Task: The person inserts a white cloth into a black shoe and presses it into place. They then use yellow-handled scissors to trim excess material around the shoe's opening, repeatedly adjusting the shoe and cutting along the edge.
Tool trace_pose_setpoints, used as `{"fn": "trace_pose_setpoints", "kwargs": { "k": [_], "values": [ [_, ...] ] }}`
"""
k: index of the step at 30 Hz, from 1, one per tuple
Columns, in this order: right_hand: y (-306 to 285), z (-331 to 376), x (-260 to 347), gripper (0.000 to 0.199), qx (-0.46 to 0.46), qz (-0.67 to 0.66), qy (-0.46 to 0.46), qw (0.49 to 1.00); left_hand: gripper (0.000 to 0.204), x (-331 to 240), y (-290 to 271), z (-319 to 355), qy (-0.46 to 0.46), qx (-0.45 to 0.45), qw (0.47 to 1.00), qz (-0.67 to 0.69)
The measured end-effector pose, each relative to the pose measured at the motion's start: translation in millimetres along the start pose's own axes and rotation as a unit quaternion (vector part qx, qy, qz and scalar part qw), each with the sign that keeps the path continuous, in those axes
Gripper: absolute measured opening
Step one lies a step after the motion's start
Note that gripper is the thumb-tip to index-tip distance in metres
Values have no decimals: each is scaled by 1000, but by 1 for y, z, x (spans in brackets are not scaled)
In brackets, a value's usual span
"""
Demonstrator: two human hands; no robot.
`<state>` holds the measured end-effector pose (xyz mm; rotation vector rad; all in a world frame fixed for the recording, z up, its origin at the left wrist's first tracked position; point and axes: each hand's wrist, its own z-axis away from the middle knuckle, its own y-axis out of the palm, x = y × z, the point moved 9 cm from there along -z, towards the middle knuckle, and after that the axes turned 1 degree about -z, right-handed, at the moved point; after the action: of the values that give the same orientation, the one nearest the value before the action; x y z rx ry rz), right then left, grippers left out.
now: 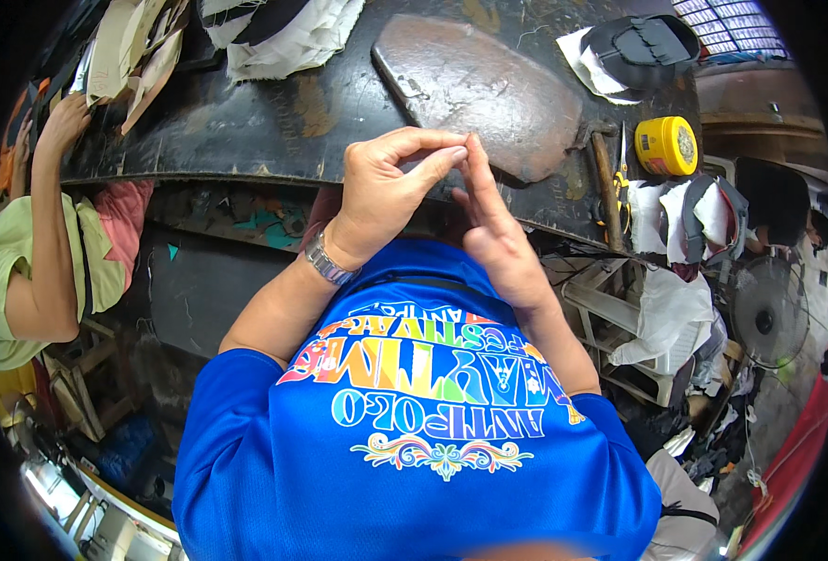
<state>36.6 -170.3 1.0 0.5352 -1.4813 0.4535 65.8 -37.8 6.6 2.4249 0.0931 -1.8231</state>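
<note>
Wears a blue shirt (437, 510) with colourful printing, plus a metal-banded watch (325, 262) on the left wrist. Holds the left hand (381, 192) half curled, index finger stretched out and thumb drawn up close to it. Brings the right hand (505, 248) opposite, fingers mostly straight, to meet the left one at the fingertips. Cannot tell: pinching something small there, or nothing. Has a brown slab (489, 84) just beyond the fingertips, lying flat on a black table (292, 122); cannot tell if touching it. Right of the slab, has a wooden-handled hammer (606, 192), scissors (624, 178) just beside it, then a yellow tub (666, 146). Farther off, shows a black curved piece (638, 51) over white cloth (587, 70). Shares the table, at far left, with a co-worker (12, 266) in light green, one hand near pale cut pieces (115, 56).
</note>
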Motion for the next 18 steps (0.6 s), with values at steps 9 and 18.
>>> {"fn": "trace_pose_setpoints", "kwargs": {
  "k": [9, 18],
  "values": [
    [3, -1, -3, 95, 19, 299, -56, 952, 6, -19, 1, -2, 101, 52, 961, -252],
    [21, -2, -8, 99, 49, -220, 36, 974, 7, 10, 8, -1, -84, 67, 992, 66]
  ]
}}
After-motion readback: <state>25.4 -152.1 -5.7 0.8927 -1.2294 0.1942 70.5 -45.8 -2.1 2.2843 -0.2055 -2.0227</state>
